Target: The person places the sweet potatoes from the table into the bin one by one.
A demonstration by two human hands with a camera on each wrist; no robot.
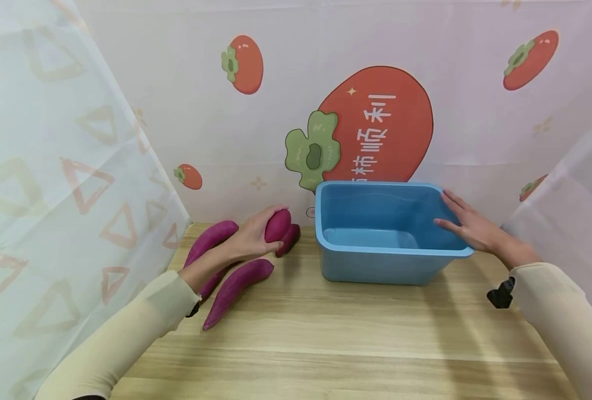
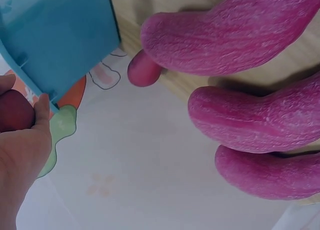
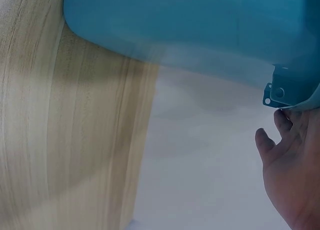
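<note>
The left hand (image 1: 252,240) grips a sweet potato (image 1: 277,224) at nine o'clock of the blue tub (image 1: 391,261), whose right rim the right hand (image 1: 471,228) touches with straight fingers.

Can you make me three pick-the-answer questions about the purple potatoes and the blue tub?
1. Where is the blue tub?
A. right of the sweet potatoes
B. on top of them
C. under the table

2. What colour are the sweet potatoes?
A. orange
B. purple
C. green

3. What is the left hand doing?
A. lying flat on the table
B. holding the tub
C. gripping a sweet potato

Answers:
1 A, since the tub stands on the wooden table to the right of the pile.
2 B, since the left wrist view shows purple-pink skins.
3 C, since the left hand's fingers curl round one sweet potato, while the right hand rests with straight fingers on the tub's rim.
</note>
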